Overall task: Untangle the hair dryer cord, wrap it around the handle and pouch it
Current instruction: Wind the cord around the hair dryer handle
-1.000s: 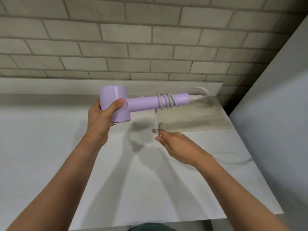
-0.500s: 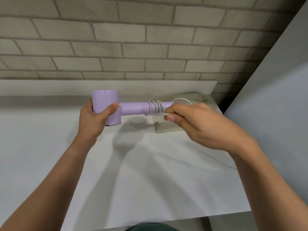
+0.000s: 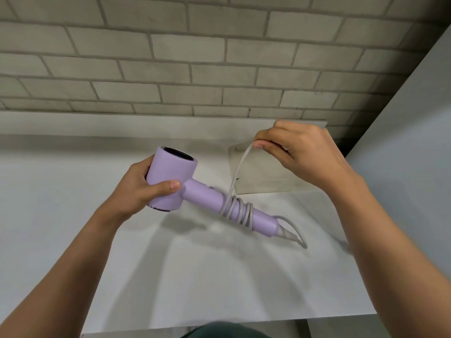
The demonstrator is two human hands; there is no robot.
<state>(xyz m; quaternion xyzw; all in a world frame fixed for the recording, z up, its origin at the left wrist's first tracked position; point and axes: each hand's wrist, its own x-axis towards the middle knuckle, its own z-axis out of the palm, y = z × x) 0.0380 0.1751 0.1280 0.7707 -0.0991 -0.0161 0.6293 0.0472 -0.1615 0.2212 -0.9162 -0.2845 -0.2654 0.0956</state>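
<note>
Hair dryer (image 3: 170, 178), smooth lilac, gripped by left hand (image 3: 135, 192); right hand (image 3: 302, 152) pinches coiled cord (image 3: 238, 209).

Lilac hair dryer (image 3: 170, 178), pale grey cord (image 3: 238, 209) — white counter (image 3: 219, 276), grey brick-patterned wall (image 3: 170, 57).

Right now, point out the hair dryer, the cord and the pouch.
hair dryer (image 3: 170, 176): head view, on its lilac barrel.
cord (image 3: 238, 211): head view, on its wound coils.
pouch (image 3: 264, 178): head view, on its flat grey face.

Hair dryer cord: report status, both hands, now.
Left hand grips dryer head. Right hand pinches cord, taut above handle. Several turns wound. Pouch flat on counter behind.
</note>
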